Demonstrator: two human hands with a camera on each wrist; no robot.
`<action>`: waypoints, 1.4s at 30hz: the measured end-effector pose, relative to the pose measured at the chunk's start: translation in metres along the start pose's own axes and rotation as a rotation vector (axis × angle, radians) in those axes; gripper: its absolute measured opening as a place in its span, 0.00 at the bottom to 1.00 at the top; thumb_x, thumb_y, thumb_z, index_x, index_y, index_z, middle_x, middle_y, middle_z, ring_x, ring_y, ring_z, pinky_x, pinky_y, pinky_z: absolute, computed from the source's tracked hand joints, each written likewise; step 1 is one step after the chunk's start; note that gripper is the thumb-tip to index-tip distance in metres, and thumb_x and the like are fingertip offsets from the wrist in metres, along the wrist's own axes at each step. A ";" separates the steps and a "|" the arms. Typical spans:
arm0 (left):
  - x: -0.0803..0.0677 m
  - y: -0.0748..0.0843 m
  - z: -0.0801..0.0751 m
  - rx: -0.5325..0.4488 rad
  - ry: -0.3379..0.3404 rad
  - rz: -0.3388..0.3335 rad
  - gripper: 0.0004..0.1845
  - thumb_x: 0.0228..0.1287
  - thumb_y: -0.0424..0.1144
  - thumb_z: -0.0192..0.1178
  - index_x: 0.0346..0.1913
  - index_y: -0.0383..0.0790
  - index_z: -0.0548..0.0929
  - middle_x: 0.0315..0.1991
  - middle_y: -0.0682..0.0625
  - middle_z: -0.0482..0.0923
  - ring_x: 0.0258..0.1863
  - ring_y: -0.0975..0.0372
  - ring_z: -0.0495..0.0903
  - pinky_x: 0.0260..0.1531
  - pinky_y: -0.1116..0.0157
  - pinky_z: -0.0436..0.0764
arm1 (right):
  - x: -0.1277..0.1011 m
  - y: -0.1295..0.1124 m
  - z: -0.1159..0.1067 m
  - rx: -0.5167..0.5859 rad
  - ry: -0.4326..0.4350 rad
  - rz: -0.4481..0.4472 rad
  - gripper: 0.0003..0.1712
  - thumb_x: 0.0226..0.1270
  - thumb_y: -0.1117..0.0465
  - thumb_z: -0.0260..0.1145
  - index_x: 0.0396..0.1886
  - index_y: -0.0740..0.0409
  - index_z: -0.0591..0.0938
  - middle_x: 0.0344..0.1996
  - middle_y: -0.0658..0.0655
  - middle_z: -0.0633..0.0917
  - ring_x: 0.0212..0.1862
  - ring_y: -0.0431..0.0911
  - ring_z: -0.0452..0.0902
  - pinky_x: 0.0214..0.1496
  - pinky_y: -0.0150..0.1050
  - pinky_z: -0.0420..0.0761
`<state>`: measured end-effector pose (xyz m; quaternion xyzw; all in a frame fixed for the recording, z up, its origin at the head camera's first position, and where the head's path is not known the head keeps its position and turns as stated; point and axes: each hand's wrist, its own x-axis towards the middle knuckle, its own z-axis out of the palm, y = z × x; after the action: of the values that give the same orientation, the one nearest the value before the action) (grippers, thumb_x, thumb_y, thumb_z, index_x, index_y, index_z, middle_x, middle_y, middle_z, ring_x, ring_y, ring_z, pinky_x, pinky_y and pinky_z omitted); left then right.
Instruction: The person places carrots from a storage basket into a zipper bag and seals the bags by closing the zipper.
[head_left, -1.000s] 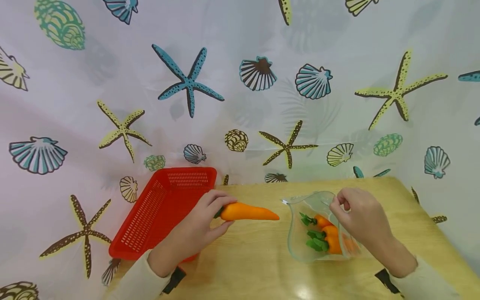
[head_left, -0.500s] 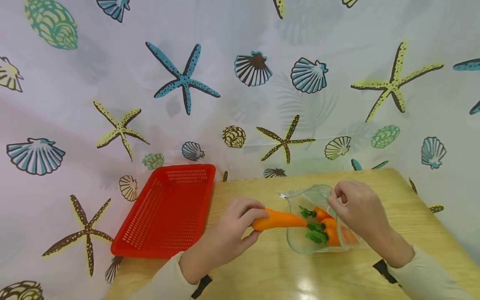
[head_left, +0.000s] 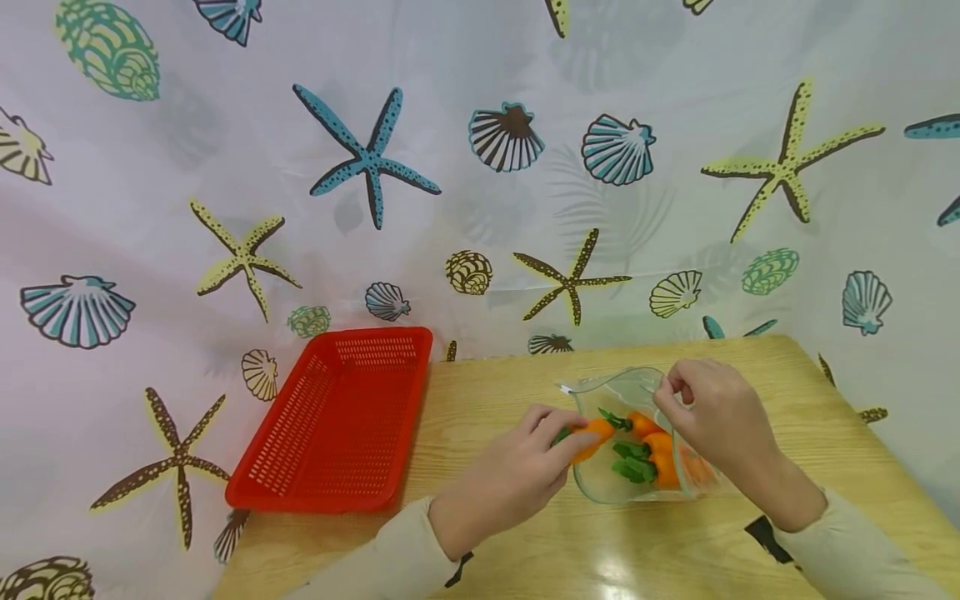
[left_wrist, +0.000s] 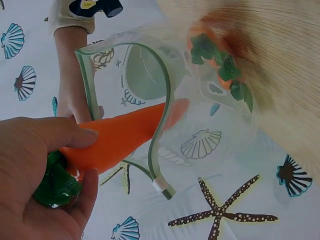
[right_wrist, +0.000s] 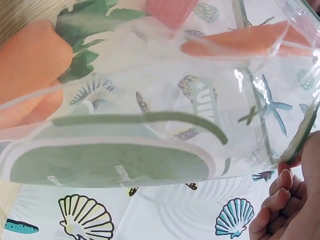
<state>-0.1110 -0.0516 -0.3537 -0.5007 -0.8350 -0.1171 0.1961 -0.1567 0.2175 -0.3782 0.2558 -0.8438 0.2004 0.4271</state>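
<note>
My left hand grips an orange carrot near its dark green top, with thumb and fingers around the thick end. In the left wrist view, the carrot's tip lies inside the mouth of a clear zip bag with a green-edged rim. My right hand pinches that rim at the far right side, keeping the mouth apart; its fingers show at the right edge of the right wrist view. Inside the bag lie other orange carrots with green leafy tops.
A red plastic basket with perforated walls stands on the left of the wooden table. Behind the table hangs a white curtain printed with starfish and shells.
My left hand has carried the carrot rightward from beside the basket to the bag, and its tip has gone into the mouth. My right hand keeps its pinch on the rim.
</note>
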 end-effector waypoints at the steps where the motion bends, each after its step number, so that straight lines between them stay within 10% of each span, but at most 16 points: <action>1: 0.002 0.001 0.003 0.010 -0.002 0.012 0.24 0.61 0.29 0.57 0.60 0.46 0.71 0.55 0.51 0.68 0.48 0.60 0.68 0.41 0.74 0.73 | 0.000 0.000 0.000 0.001 0.002 -0.003 0.09 0.51 0.60 0.54 0.15 0.51 0.69 0.13 0.43 0.63 0.18 0.40 0.56 0.19 0.33 0.59; 21: 0.032 0.005 0.059 0.526 -0.210 0.187 0.09 0.65 0.37 0.57 0.46 0.52 0.81 0.48 0.56 0.73 0.39 0.62 0.69 0.36 0.73 0.70 | 0.001 -0.004 -0.001 0.010 -0.034 -0.004 0.11 0.56 0.58 0.51 0.16 0.51 0.69 0.13 0.44 0.64 0.17 0.39 0.57 0.18 0.33 0.60; 42: 0.044 0.009 0.089 0.551 -0.371 0.042 0.06 0.65 0.41 0.57 0.43 0.53 0.80 0.37 0.58 0.73 0.31 0.67 0.68 0.17 0.76 0.70 | 0.001 -0.005 0.001 0.042 -0.002 -0.018 0.08 0.53 0.58 0.56 0.17 0.51 0.73 0.14 0.46 0.70 0.19 0.40 0.62 0.20 0.35 0.65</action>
<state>-0.1404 0.0222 -0.4138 -0.4588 -0.8462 0.2104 0.1711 -0.1549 0.2124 -0.3774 0.2724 -0.8374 0.2139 0.4228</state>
